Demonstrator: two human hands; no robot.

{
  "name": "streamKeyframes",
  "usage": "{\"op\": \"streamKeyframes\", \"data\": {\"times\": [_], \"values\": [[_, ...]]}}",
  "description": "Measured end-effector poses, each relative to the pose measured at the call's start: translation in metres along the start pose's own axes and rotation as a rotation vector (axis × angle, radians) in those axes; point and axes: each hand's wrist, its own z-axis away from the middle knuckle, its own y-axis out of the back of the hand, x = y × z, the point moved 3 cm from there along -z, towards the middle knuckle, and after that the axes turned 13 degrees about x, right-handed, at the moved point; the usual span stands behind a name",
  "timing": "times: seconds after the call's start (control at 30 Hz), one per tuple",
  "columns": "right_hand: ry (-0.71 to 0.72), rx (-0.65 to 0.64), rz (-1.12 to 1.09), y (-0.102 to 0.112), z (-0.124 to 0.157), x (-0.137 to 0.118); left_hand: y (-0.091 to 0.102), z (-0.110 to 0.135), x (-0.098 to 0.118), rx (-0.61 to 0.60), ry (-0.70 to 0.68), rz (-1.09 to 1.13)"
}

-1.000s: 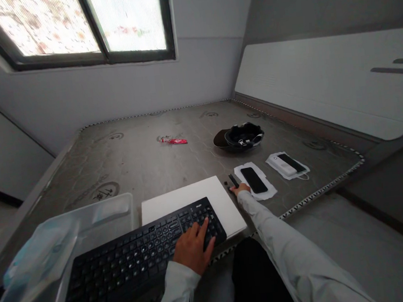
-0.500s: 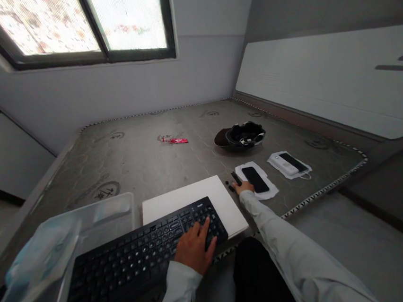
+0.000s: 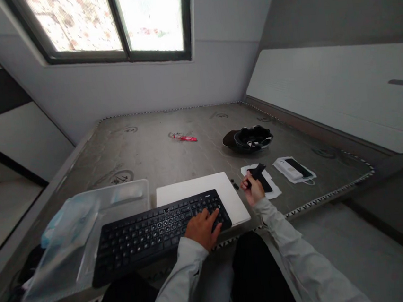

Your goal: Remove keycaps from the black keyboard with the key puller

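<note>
Far left of our left fingers sits one clear plastic bin [image 3: 88, 238] with something pale blue inside. Next comes one black keyboard [image 3: 156, 236], and our left hand [image 3: 202, 229] rests on its right end, with the left fingers [image 3: 212, 214] a little spread and their tips on the keys. Under those fingers lies one flat white board [image 3: 194, 186], and the keyboard sits on its near part. Just left of our right fingers [image 3: 247, 180] lie small black bits [image 3: 234, 184], too small to count for sure, maybe one or two. Our right hand [image 3: 254, 192] is lifted, and the right fingers are pressed together, pinching one thin black stick [image 3: 257, 171] above a sheet of white paper [image 3: 275, 191]. A tight pinch near the stick's middle should help us keep it from slipping. Under the stick lies one black phone [image 3: 266, 187]. Right of the fingers lies one white power bank [image 3: 281, 167] with one black slab [image 3: 297, 168] on it. Past the fingers, on the mattress [image 3: 141, 157], are one red wrapper [image 3: 185, 138] and one black helmet [image 3: 248, 139].
</note>
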Motion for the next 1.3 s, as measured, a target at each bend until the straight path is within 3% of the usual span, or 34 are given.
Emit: {"op": "streamKeyframes", "data": {"times": [0.17,0.37,0.9,1.1,1.3], "values": [[-0.202,-0.084,-0.111,-0.017,0.057,0.008,0.002,0.002,0.000,0.016,-0.024,0.029],[-0.309,-0.052,-0.100,-0.018,0.086,0.028,0.001,0.004,0.001,0.018,-0.041,0.031],[-0.206,0.026,-0.058,-0.011,0.092,0.036,0.000,0.005,-0.001,0.026,-0.039,0.035],[-0.228,0.058,-0.108,-0.014,0.091,0.038,0.001,0.005,0.000,0.022,-0.042,0.029],[-0.151,0.085,-0.063,-0.023,0.088,0.043,-0.001,0.005,0.000,0.019,-0.033,0.019]]}}
